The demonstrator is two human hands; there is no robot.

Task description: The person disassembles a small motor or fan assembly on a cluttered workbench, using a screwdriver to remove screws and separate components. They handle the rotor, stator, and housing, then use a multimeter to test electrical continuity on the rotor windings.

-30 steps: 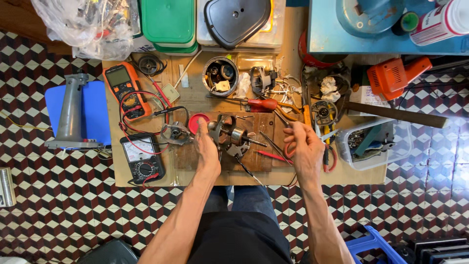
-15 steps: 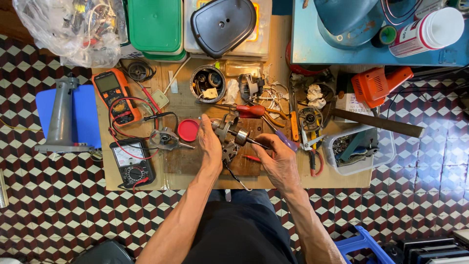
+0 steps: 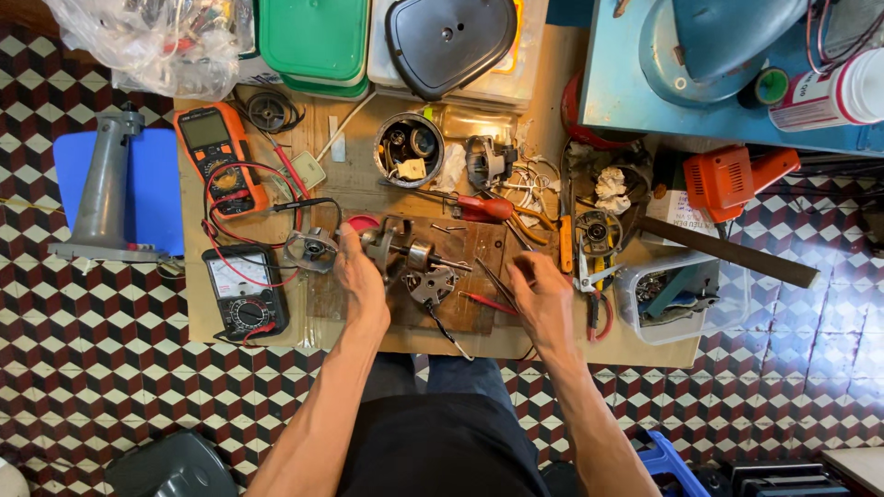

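The small grey metal motor rotor with its steel shaft (image 3: 405, 253) lies on the wooden table (image 3: 552, 101) under the left hand (image 3: 359, 276), whose fingers close around its end plate. The right hand (image 3: 543, 294) hovers just right of the shaft tip, fingers loosely curled on nothing I can make out. Best to keep the left grip firm and the shaft level while the right works.

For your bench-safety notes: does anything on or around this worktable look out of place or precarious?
Yes. The long dark bar at the right lies tilted with its end jutting past the table edge, and the red probe leads loop loosely around both meters.
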